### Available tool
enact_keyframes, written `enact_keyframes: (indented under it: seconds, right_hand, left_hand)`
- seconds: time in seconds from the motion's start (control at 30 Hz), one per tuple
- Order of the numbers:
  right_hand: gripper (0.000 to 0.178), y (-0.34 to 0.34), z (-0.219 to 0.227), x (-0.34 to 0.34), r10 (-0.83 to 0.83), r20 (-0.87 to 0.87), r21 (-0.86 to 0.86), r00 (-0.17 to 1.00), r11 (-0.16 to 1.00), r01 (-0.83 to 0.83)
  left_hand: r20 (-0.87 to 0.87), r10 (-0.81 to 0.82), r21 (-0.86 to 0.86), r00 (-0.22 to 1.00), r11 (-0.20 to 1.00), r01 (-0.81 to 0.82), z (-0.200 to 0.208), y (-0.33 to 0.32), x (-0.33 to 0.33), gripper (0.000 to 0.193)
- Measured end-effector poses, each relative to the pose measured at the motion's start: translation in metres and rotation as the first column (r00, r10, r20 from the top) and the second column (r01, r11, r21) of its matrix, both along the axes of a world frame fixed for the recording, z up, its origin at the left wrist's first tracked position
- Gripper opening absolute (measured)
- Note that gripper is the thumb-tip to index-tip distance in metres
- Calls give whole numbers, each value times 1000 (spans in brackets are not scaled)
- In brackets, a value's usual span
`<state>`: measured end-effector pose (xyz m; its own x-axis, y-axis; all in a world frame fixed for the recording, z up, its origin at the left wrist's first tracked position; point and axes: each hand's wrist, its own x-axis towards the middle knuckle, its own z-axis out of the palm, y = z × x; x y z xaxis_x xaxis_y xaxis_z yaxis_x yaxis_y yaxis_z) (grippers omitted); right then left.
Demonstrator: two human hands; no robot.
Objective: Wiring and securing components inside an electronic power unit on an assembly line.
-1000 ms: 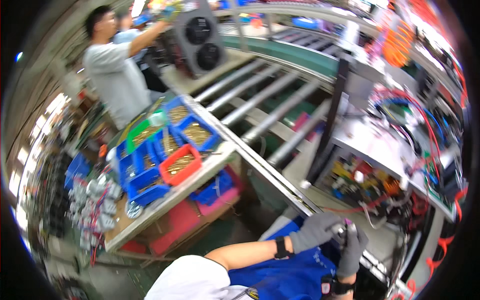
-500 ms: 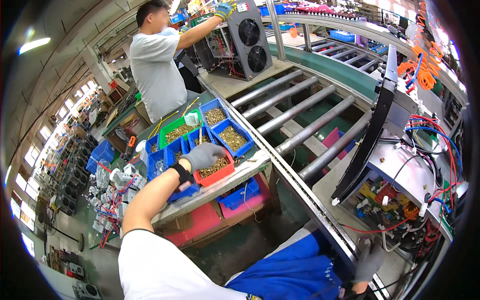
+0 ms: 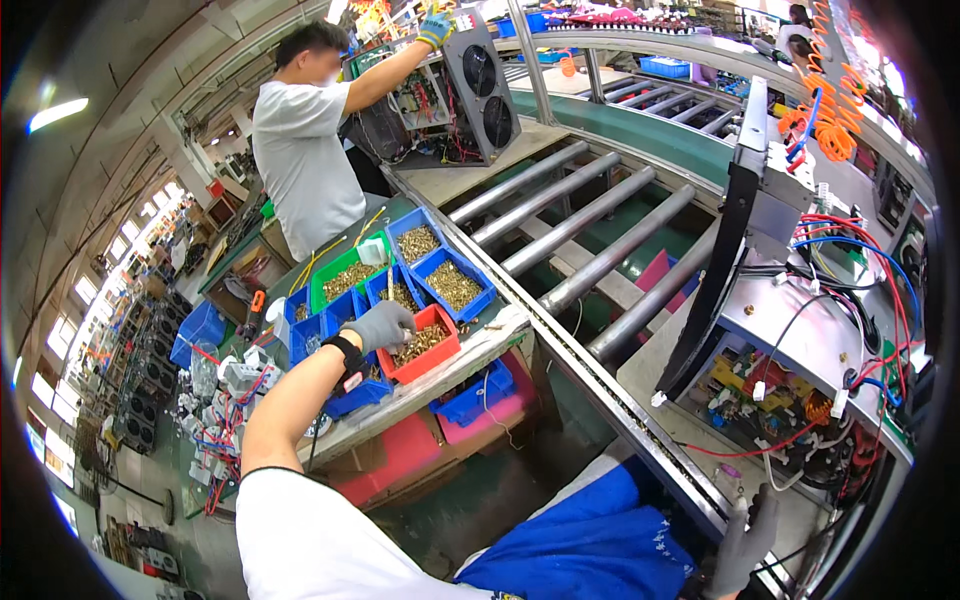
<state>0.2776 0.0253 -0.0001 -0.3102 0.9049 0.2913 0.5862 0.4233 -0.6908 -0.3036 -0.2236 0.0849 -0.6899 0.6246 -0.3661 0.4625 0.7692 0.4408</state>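
Note:
My left hand (image 3: 381,327), in a grey glove with a black wristband, is at the red bin (image 3: 425,362) of small brass-coloured screws. Its fingers are curled down toward the screws; whatever is between the fingertips is hidden. My right hand (image 3: 747,540), also gloved in grey, is low at the right beside the metal rail. Its thumb and fingers point upward and apart, and I see nothing held in it. Just beyond it stands an opened machine unit (image 3: 790,325) with a dark panel, red and blue wires and circuit boards.
Blue bins (image 3: 453,286) and a green bin (image 3: 350,278) of small metal parts crowd the bench. Steel rollers (image 3: 620,250) run between bench and unit. Wired grey parts (image 3: 235,400) lie left. A co-worker (image 3: 310,150) touches a unit with two fans (image 3: 485,90). Orange coiled hoses (image 3: 835,125) hang right.
My left hand has drawn back slightly at the red bin, its fingers now curled downward. My right hand's fingers have spread upward. The view has shifted slightly.

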Motion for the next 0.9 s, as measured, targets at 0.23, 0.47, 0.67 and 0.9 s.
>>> enact_keyframes:
  seconds: [0.23, 0.47, 0.67, 0.9]
  right_hand:
    - [33, -3, 16, 3, -123, -70, 50, 990, 991, 127]
    - [27, -10, 28, 21, -225, -106, 113, 968, 965, 237]
    - [26, -31, 34, 50, -266, -121, 121, 956, 952, 280]
    - [25, -35, 30, 44, -310, -146, -65, 939, 951, 304]
  left_hand:
    - [-41, -25, 412, 999, 911, 40, 60, 39, 58, 13]
    - [-50, -711, 565, 702, 559, 607, -3, 154, 309, 20]
    - [-296, -806, 525, 514, 312, 792, -99, 265, 473, 19]
    - [-243, -853, 260, 462, 401, 878, -110, 273, 482, 17]
